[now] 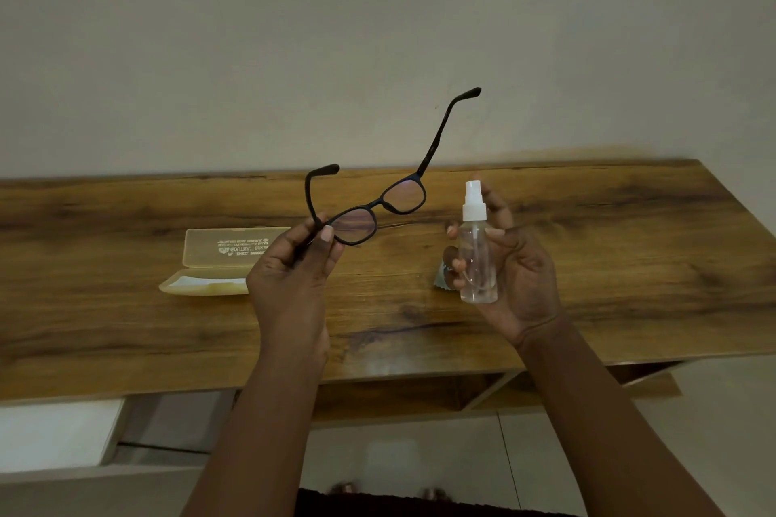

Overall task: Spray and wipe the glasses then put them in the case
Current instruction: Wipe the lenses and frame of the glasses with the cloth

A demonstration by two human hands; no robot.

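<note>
While raised, hands (294,264) gripping glasses (378,210).

Dim, warm, even light; soft focus, wide-angle bowing toward the edges.

I see open tabletop (630,248) to the right and along the near edge for a hand to pass, while the open case (218,260) blocks the left and a small cloth (441,277) lies just beside the middle.
</note>
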